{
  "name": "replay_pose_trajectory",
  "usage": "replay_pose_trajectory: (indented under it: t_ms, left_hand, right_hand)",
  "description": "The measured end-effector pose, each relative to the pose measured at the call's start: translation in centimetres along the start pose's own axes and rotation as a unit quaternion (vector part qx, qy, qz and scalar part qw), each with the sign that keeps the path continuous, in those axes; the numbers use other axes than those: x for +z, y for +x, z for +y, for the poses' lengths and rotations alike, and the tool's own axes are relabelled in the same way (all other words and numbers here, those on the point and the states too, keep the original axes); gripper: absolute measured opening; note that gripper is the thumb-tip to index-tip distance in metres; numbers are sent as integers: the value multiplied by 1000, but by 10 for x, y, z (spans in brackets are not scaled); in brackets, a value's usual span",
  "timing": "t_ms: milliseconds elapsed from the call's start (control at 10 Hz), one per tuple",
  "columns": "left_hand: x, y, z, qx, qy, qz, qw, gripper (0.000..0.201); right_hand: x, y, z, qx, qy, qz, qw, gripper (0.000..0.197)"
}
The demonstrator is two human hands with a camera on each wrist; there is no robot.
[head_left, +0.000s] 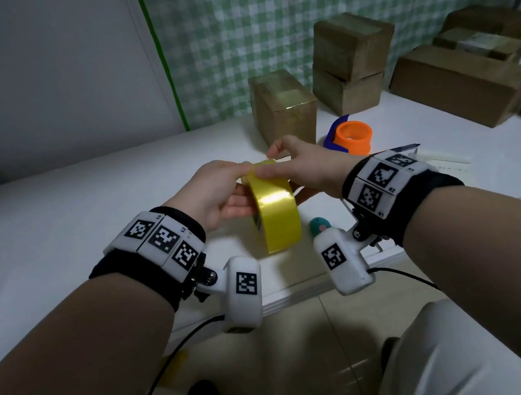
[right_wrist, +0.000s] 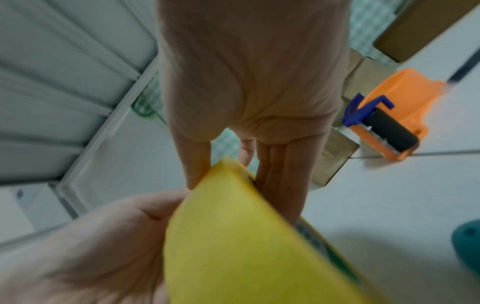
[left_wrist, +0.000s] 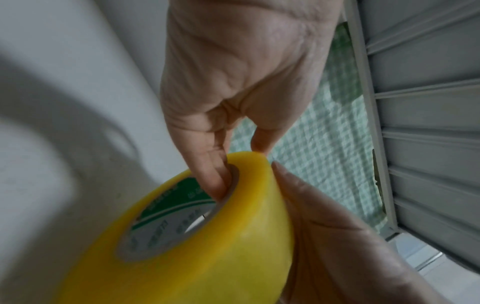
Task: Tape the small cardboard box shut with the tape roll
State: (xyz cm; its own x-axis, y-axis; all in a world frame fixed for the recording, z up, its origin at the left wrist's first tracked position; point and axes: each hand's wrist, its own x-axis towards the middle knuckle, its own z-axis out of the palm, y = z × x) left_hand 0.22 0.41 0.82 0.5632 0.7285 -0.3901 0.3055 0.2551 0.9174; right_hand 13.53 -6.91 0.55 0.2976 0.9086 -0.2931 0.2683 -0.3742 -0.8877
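Tape roll (head_left: 274, 208): yellow, glossy, with a pale core printed in green; held on edge above the white table (head_left: 88, 205), between both hands, near the table's front edge.
Left hand (head_left: 217, 194): grips the roll from its left side; in the left wrist view its fingers (left_wrist: 218, 181) curl into the core while the thumb lies on the outer band.
Right hand (head_left: 309, 168): meets the roll from the right at its top; thumb laid across the upper rim, forefinger raised and bent just above it; in the right wrist view the other fingers (right_wrist: 283, 185) lie together along the roll's right face. Whether thumb and forefinger pinch a loose tape end cannot be told.
Small cardboard box (head_left: 284, 109): brown, upright on the table just beyond the roll, top face shiny; apart from both hands.
Tape dispenser (head_left: 350, 135): orange with blue parts and a black roller; on the table beyond and right of the roll, just right of the small box.
Stacked boxes (head_left: 350, 61): two, one upon the other, beyond the dispenser, farther from the roll.
Large cardboard boxes (head_left: 460, 81): far right of the roll, smaller cartons on top.
Teal object (head_left: 318, 223): on the table just right of the roll, partly hidden by the wrist camera; kind unclear.
Checked green cloth (head_left: 288, 3): hangs behind the boxes, beyond the roll.
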Motion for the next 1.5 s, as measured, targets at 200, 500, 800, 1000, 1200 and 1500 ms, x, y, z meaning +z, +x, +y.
replay_pose_trajectory:
  t_ms: [200,500,800,1000,1200,1500]
  left_hand:
    - [3,4,2,4,81,-47,996,15]
    - [15,11,-17,-41,170,-43,984,30]
    - [-7,22,-28,-42,143,-10,989,17]
    - [-17,32,-27,-27,116,43,992,9]
    - [-24,41,-24,-6,125,72,990,13]
    - [-23,34,-12,16,120,66,990,8]
  right_hand:
    - [-11,0,-2,-57,-68,39,995,48]
    - [-9,-19,12,-36,-376,-51,924,55]
    - [23,-5,27,-97,-491,-106,859,57]
    - [25,22,25,-163,-512,-18,843,51]
    - [32,47,20,-199,-496,30,844,39]
    - [12,37,7,-168,-423,43,889,30]
